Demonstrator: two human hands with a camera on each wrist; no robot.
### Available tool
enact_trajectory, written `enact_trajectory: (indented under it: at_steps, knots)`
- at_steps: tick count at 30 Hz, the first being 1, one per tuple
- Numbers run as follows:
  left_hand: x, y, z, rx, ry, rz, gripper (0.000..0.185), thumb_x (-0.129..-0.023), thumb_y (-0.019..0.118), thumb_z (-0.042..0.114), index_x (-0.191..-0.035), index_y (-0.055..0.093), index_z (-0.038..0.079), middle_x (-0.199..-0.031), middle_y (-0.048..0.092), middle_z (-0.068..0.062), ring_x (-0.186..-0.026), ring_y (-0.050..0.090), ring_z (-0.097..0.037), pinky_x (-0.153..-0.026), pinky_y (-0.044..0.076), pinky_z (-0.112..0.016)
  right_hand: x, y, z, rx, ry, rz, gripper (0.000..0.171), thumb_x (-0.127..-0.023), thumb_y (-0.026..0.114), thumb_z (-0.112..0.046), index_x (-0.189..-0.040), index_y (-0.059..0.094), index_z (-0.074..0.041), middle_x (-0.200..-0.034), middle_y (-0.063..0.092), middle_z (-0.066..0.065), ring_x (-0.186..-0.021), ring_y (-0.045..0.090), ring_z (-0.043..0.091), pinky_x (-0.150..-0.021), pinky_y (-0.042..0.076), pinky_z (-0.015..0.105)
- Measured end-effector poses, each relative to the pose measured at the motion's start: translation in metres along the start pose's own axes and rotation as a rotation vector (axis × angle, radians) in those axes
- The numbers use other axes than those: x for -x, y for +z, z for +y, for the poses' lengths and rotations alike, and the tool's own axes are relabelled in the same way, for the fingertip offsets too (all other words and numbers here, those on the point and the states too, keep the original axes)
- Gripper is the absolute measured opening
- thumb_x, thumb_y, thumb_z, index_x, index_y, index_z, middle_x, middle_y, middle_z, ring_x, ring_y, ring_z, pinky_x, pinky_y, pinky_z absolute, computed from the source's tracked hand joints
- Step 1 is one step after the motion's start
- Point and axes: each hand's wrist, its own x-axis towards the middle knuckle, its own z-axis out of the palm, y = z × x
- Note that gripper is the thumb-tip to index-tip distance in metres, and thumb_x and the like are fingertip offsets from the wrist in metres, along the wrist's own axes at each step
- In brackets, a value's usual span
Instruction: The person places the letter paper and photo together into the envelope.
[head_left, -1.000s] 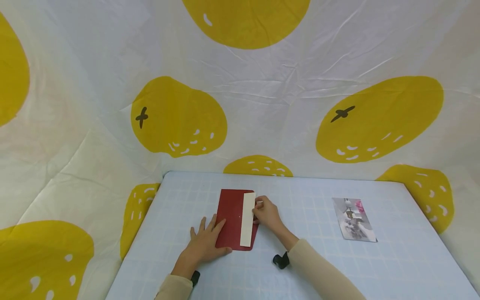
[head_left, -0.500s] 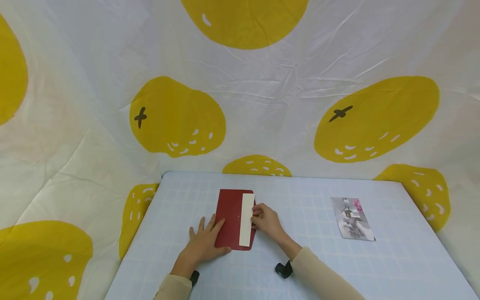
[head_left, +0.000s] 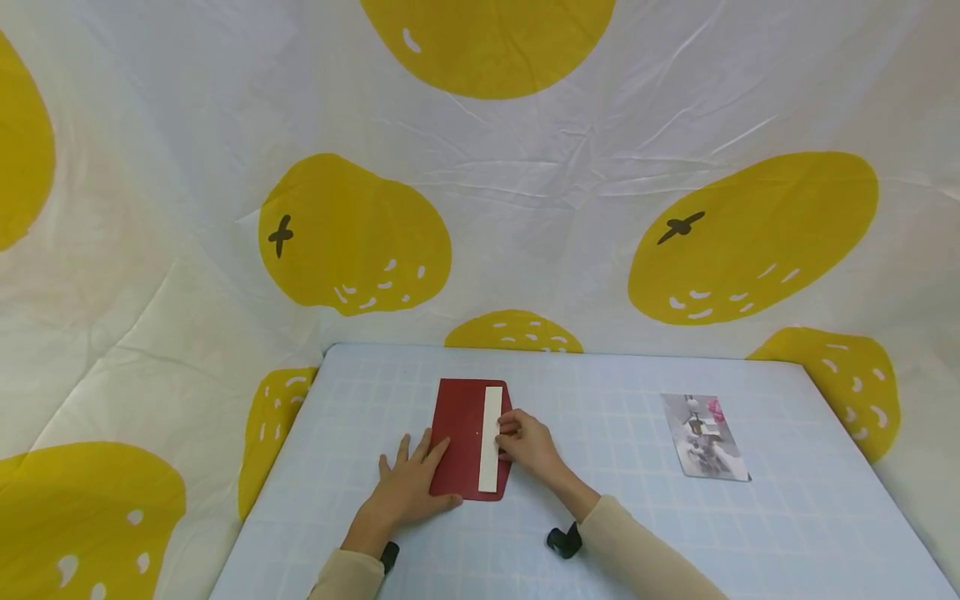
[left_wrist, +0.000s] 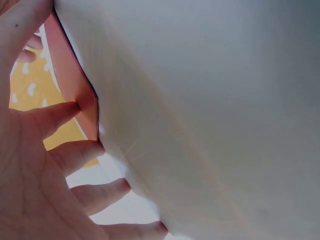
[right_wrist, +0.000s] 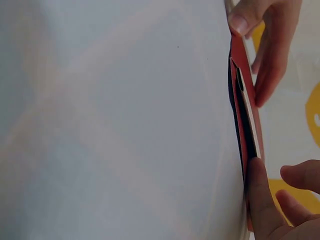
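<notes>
A dark red envelope (head_left: pixel 457 425) lies on the table, its flap to the right. Along its right part shows the strip of a white card (head_left: pixel 491 442), the rest hidden under the red paper. My left hand (head_left: pixel 408 487) rests with spread fingers on the envelope's lower left side; in the left wrist view its fingertips reach the red edge (left_wrist: pixel 75 75). At the right edge, my right hand (head_left: pixel 528 442) touches the card; in the right wrist view one digit (right_wrist: pixel 260 187) presses against the card's edge while two other fingertips stand off it.
A printed picture card (head_left: pixel 705 437) in grey with a pink patch lies at the right of the table. The pale blue checked table (head_left: pixel 600 383) ends at a white curtain (head_left: pixel 525 250) with yellow fruit shapes. A black wrist camera (head_left: pixel 564 542) hangs by the right sleeve.
The visible strip of the white card has become narrower, its right edge moving left. My right hand has shifted slightly down and left with it. The left hand keeps its place.
</notes>
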Motion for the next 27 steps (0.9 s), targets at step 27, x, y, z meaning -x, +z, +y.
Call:
enact_trajectory:
  at_steps: [27]
  knots:
    - [0.0,0.001,0.001,-0.009,-0.008,0.006,0.097,-0.076,0.077,0.062,-0.155,0.038,0.02,-0.161,0.027,-0.016,-0.144,0.017,-0.05,-0.103,0.015,-0.08,0.022,0.005,-0.005,0.094,-0.006,-0.094,0.016,-0.087,0.071,0.004,-0.101,0.063,0.004,-0.088,0.064,0.008,-0.071,0.064,0.016,-0.062,0.059,0.029]
